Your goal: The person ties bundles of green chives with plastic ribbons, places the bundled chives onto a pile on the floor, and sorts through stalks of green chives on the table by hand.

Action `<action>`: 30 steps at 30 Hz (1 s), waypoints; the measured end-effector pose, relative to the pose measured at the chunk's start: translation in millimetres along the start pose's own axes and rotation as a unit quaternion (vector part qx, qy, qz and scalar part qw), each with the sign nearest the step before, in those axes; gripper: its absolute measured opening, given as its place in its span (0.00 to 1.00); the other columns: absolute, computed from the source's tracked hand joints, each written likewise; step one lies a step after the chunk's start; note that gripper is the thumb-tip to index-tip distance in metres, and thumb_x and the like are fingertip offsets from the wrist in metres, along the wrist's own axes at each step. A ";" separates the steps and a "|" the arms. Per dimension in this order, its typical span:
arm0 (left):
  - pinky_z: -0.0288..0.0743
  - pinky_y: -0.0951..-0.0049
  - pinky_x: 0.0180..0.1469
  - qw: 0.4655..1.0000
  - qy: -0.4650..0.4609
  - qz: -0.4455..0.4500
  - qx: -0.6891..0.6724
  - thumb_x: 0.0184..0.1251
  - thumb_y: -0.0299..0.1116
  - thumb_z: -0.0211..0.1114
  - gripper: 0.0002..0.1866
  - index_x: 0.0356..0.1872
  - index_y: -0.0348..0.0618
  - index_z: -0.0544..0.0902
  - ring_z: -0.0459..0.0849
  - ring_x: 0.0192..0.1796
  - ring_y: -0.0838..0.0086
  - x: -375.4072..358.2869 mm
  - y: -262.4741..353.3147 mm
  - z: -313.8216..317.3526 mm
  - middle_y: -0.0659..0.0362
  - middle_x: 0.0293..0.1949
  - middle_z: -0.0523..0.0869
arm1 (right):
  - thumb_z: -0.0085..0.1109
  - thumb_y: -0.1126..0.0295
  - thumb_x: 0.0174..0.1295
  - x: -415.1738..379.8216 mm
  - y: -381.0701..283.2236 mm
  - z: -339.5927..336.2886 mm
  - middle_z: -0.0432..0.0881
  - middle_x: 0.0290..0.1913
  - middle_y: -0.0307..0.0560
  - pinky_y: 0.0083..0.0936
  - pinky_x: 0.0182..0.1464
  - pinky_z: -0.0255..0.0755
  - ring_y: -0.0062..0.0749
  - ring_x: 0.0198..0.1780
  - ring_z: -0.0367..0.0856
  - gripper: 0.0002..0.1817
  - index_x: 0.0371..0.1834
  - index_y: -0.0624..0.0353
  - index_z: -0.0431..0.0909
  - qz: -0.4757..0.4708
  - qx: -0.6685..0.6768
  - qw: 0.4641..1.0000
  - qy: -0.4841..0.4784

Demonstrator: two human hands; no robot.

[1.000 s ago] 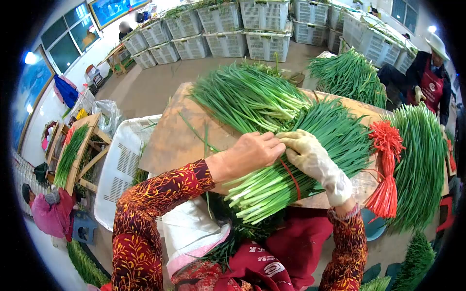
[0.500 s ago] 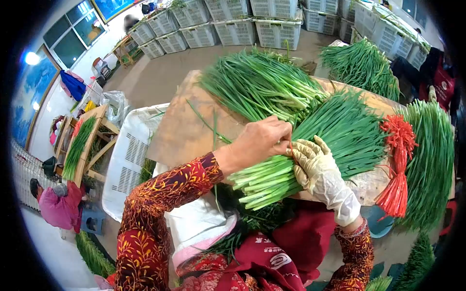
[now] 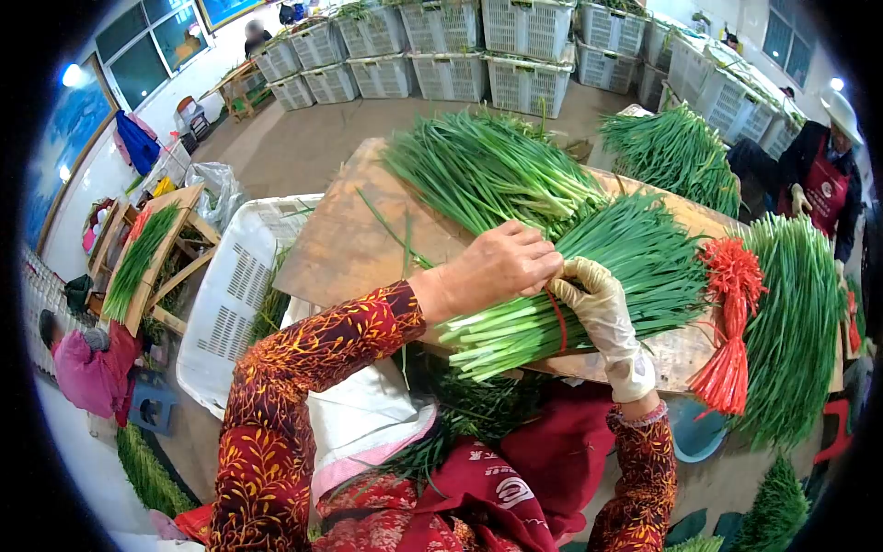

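Red strip (image 3: 560, 328) around one bundle (image 3: 635, 267), two hands (image 3: 506, 269)

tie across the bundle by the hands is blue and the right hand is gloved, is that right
The colour is wrong: the head view shows that the tie across the bundle is red, not blue. The right hand is indeed gloved.
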State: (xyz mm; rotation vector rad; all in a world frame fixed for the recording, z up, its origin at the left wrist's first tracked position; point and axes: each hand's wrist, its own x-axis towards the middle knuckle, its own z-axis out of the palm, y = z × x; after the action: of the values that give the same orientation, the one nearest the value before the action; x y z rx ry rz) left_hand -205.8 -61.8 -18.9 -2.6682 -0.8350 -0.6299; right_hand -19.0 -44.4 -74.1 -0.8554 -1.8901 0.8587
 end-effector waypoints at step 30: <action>0.67 0.61 0.55 0.885 -0.160 -0.315 -0.304 0.39 0.54 0.71 0.50 0.57 0.26 0.58 0.71 0.55 0.49 -19.2 22.2 38.3 0.37 0.53 0.70 | 0.59 0.78 0.48 -38.5 -41.1 -21.1 0.77 0.34 0.43 0.27 0.45 0.67 0.38 0.38 0.75 0.10 0.34 0.57 0.74 -0.071 -0.176 0.979 0.078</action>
State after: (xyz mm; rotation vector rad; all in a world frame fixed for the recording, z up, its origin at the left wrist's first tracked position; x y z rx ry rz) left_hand -194.5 -74.0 -64.2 -3.0800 -1.9272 -0.6782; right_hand 5.7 -92.8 -48.5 -0.9547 -1.9658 0.3618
